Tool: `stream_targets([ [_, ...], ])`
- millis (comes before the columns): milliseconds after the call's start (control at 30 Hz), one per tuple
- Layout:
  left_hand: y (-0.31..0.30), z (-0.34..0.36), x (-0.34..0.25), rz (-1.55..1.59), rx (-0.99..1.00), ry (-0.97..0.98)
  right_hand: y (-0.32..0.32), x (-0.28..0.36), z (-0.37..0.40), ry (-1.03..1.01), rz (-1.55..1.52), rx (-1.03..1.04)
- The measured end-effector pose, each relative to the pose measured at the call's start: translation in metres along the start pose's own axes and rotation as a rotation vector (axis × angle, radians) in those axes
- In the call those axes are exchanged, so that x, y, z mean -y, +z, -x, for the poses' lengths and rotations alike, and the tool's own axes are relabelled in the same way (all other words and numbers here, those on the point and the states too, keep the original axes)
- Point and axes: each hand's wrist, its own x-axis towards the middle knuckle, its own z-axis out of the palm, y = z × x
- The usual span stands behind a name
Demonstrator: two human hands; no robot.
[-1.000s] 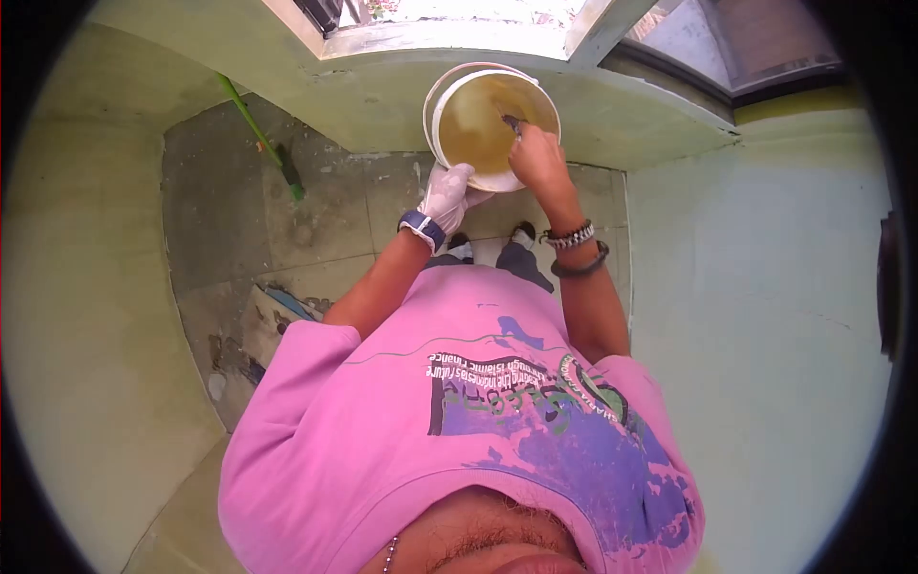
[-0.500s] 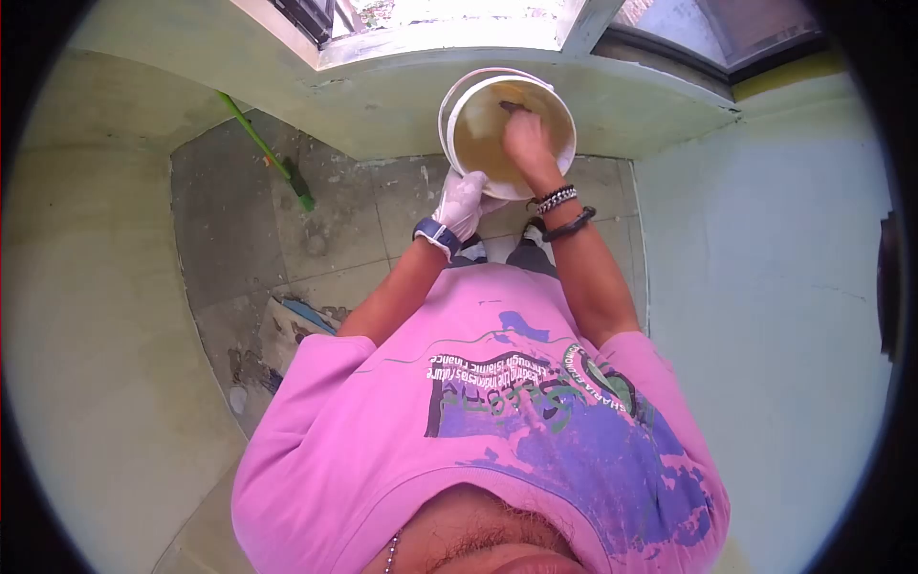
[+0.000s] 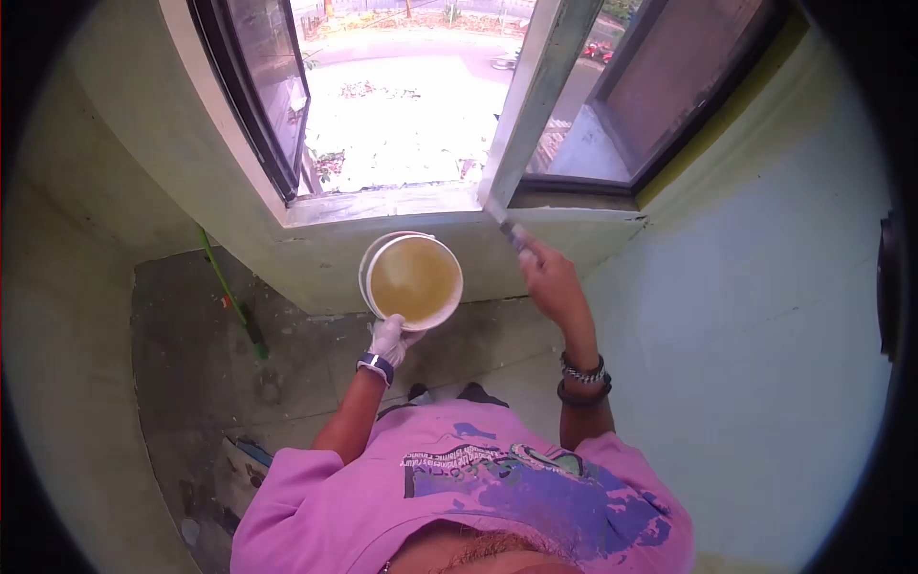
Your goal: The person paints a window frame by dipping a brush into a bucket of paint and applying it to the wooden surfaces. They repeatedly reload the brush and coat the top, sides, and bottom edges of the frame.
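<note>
My left hand (image 3: 390, 342), in a whitish glove, grips the near rim of a white bucket (image 3: 453, 304) that holds a murky yellowish liquid (image 3: 413, 275). My bare right hand (image 3: 553, 279) is closed round the handle of a brush-like tool (image 3: 513, 231). The tool's pale tip is at the foot of the window post (image 3: 524, 115), by the sill (image 3: 387, 203); whether it touches is too blurred to tell.
An open dark-framed window (image 3: 258, 96) stands at the upper left, another window (image 3: 660, 96) at the upper right. A green stick (image 3: 226, 287) leans over the tiled floor at left. Pale green walls (image 3: 736, 316) rise on both sides.
My right hand has come out of the bucket with the tool and moved up to the window post. The view has tilted up, showing more of the window. My left hand still holds the bucket.
</note>
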Motion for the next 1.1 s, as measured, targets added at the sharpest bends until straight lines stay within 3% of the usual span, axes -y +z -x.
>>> stream_targets([
  [100,-0.006,0.005,-0.002,0.028,-0.029,0.044,-0.005,-0.028,-0.04,-0.049,-0.144,-0.234],
  [233,-0.008,0.006,-0.004,0.064,-0.051,0.051,-0.014,-0.02,-0.069,0.006,-0.839,-0.128],
  [400,-0.01,0.009,-0.002,0.083,-0.038,0.077,-0.034,-0.012,-0.094,-0.086,-0.987,-0.074],
  [567,-0.006,0.014,-0.001,0.047,-0.023,0.082,-0.052,0.013,-0.119,-0.266,-0.867,-0.207],
  [767,-0.004,0.019,-0.002,-0.005,-0.032,0.092,-0.06,0.019,-0.163,-0.645,-0.142,-0.758],
  [867,-0.009,0.015,0.004,-0.004,-0.009,0.103,-0.053,0.021,-0.172,-0.677,-0.005,-0.774],
  [967,-0.009,0.016,0.006,-0.043,-0.056,0.096,-0.02,-0.009,-0.16,-0.404,0.19,-0.549],
  [1000,-0.01,0.017,0.007,-0.008,-0.026,0.11,-0.004,-0.034,-0.156,-0.437,0.191,-0.506],
  [1100,-0.007,0.024,0.006,0.018,0.009,0.077,0.019,-0.071,-0.13,-0.206,0.234,-0.274],
])
